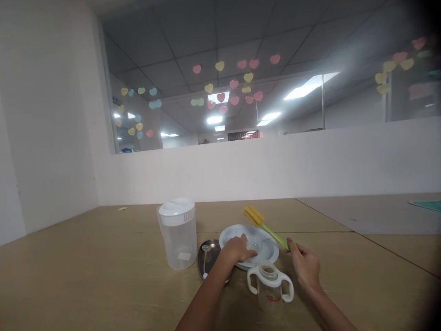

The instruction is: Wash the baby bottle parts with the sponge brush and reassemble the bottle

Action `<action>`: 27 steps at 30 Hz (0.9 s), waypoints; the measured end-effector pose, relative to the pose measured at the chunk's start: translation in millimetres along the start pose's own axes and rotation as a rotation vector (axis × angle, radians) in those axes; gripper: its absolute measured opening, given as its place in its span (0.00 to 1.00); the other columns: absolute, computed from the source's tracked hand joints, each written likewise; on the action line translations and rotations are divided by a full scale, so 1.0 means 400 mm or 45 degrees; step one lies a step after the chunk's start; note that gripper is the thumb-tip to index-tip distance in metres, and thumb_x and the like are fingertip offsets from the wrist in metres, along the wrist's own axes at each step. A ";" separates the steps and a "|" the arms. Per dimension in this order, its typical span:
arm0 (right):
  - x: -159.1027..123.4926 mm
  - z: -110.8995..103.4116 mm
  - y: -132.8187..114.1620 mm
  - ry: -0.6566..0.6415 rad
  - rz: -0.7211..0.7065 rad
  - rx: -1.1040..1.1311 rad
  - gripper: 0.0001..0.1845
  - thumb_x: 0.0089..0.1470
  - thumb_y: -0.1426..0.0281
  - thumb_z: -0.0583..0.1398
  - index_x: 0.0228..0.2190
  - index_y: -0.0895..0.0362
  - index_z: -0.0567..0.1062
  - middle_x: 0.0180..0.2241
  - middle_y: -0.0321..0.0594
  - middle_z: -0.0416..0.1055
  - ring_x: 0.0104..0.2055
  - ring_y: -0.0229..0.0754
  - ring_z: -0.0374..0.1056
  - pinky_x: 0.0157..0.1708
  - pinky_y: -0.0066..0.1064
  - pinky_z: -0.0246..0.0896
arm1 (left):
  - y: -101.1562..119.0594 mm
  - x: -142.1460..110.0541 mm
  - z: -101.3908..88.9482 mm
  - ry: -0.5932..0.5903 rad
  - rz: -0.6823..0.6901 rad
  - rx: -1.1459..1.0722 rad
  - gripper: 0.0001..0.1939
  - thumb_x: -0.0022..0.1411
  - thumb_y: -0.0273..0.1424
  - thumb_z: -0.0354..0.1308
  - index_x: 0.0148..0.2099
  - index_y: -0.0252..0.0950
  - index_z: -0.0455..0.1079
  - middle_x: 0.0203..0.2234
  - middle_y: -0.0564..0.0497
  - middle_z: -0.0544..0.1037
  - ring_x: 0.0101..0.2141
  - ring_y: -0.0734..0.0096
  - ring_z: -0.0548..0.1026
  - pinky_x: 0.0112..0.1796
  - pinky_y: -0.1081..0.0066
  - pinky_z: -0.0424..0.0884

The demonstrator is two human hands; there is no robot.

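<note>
My right hand (305, 265) is closed round the green handle of a bottle brush (255, 216), whose yellow sponge head points up and to the left. My left hand (237, 250) reaches over a white bowl (225, 232), thumb and fingers apart. Beside its fingertips, inside the bowl, is a clear piece (255, 247); whether they touch it I cannot tell. In front of the bowl stands a clear baby bottle (270, 294) with two white handles, upright and without a cap. A round metal tray (200, 263) lies left of the bowl, partly behind my left forearm, with a white straw piece (206, 257) on it.
A clear plastic pitcher (181, 243) with a white lid stands left of the metal tray. Behind the wooden table (103, 271) rises a white wall (206, 174) with a window above it. A small pale scrap (121, 209) lies at the table's far left.
</note>
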State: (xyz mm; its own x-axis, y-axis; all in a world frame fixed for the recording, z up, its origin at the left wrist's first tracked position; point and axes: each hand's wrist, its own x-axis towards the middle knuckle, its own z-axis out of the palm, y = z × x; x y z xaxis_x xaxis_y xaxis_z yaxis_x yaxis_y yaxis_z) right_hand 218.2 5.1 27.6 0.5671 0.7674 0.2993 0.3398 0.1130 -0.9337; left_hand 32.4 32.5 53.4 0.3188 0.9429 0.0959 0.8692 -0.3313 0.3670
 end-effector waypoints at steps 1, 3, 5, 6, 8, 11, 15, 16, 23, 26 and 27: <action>-0.002 -0.001 0.000 0.000 -0.016 0.002 0.25 0.37 0.50 0.52 0.13 0.58 0.72 0.16 0.41 0.69 0.26 0.47 0.65 0.26 0.31 0.55 | 0.000 -0.002 -0.008 0.032 0.003 -0.024 0.31 0.52 0.45 0.56 0.51 0.28 0.63 0.44 0.33 0.72 0.44 0.48 0.70 0.42 0.61 0.65; -0.005 -0.004 0.002 0.022 -0.038 0.011 0.25 0.37 0.50 0.52 0.13 0.58 0.71 0.17 0.41 0.69 0.27 0.48 0.65 0.27 0.32 0.55 | 0.000 -0.003 -0.026 0.123 0.014 -0.074 0.27 0.55 0.44 0.54 0.49 0.28 0.64 0.44 0.35 0.72 0.45 0.52 0.70 0.43 0.64 0.64; -0.005 -0.009 0.009 0.072 -0.023 0.040 0.24 0.37 0.50 0.52 0.14 0.58 0.71 0.18 0.41 0.69 0.27 0.47 0.64 0.27 0.31 0.55 | -0.002 0.003 -0.045 0.229 0.022 -0.130 0.23 0.56 0.43 0.52 0.46 0.29 0.66 0.44 0.37 0.72 0.44 0.56 0.70 0.43 0.66 0.63; -0.005 -0.011 0.014 0.106 -0.011 0.067 0.24 0.37 0.50 0.52 0.15 0.59 0.71 0.18 0.40 0.68 0.27 0.46 0.64 0.27 0.31 0.55 | -0.004 0.007 -0.054 0.280 0.020 -0.161 0.21 0.56 0.42 0.53 0.44 0.29 0.66 0.42 0.39 0.73 0.43 0.57 0.70 0.42 0.67 0.63; -0.003 -0.014 0.025 0.175 0.005 0.138 0.23 0.37 0.51 0.52 0.15 0.58 0.70 0.17 0.38 0.65 0.25 0.43 0.61 0.27 0.30 0.55 | -0.011 0.018 -0.069 0.371 -0.004 -0.229 0.19 0.55 0.41 0.53 0.40 0.30 0.67 0.38 0.41 0.74 0.40 0.60 0.70 0.39 0.69 0.64; 0.004 -0.015 0.042 0.220 -0.010 0.211 0.20 0.37 0.53 0.54 0.14 0.57 0.66 0.15 0.35 0.59 0.23 0.39 0.57 0.25 0.29 0.54 | -0.021 0.029 -0.084 0.488 -0.049 -0.344 0.16 0.57 0.40 0.50 0.36 0.31 0.67 0.33 0.45 0.74 0.34 0.65 0.70 0.34 0.71 0.63; 0.012 -0.015 0.055 0.154 -0.135 0.162 0.19 0.36 0.53 0.55 0.13 0.56 0.63 0.15 0.33 0.56 0.22 0.37 0.54 0.24 0.30 0.52 | -0.018 0.026 -0.098 0.545 -0.019 -0.496 0.18 0.61 0.40 0.44 0.34 0.32 0.69 0.27 0.50 0.73 0.30 0.71 0.70 0.30 0.75 0.62; 0.012 -0.015 0.056 0.156 -0.141 0.154 0.19 0.37 0.53 0.55 0.13 0.55 0.62 0.15 0.33 0.55 0.21 0.37 0.53 0.24 0.30 0.51 | -0.016 0.023 -0.102 0.538 -0.001 -0.529 0.20 0.61 0.42 0.43 0.31 0.33 0.69 0.25 0.51 0.72 0.29 0.71 0.70 0.29 0.75 0.61; 0.002 -0.002 0.050 0.186 -0.190 -0.017 0.20 0.38 0.51 0.51 0.11 0.54 0.57 0.14 0.33 0.51 0.20 0.36 0.50 0.21 0.30 0.47 | -0.042 0.027 -0.111 0.407 0.094 -0.967 0.22 0.58 0.45 0.47 0.29 0.32 0.70 0.25 0.50 0.74 0.29 0.69 0.72 0.29 0.75 0.64; -0.002 0.009 0.047 0.150 -0.180 -0.125 0.22 0.39 0.50 0.49 0.10 0.53 0.53 0.13 0.33 0.50 0.19 0.36 0.50 0.20 0.30 0.46 | -0.055 0.033 -0.101 0.315 0.100 -0.910 0.22 0.61 0.44 0.42 0.33 0.33 0.70 0.29 0.48 0.76 0.31 0.68 0.73 0.32 0.74 0.65; -0.003 0.010 0.045 0.149 -0.173 -0.141 0.22 0.40 0.50 0.49 0.10 0.53 0.52 0.13 0.33 0.50 0.19 0.36 0.49 0.20 0.30 0.46 | -0.054 0.035 -0.098 0.304 0.107 -0.858 0.22 0.62 0.43 0.40 0.34 0.33 0.69 0.29 0.47 0.76 0.32 0.68 0.73 0.32 0.74 0.66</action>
State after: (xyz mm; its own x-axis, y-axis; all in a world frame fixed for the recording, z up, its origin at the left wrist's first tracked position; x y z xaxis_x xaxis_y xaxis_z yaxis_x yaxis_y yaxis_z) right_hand 220.7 9.0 9.5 0.5916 0.6705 0.4477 0.4957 0.1354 -0.8579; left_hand 3.3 54.1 82.9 0.2157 0.9224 0.3204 0.3987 -0.3827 0.8334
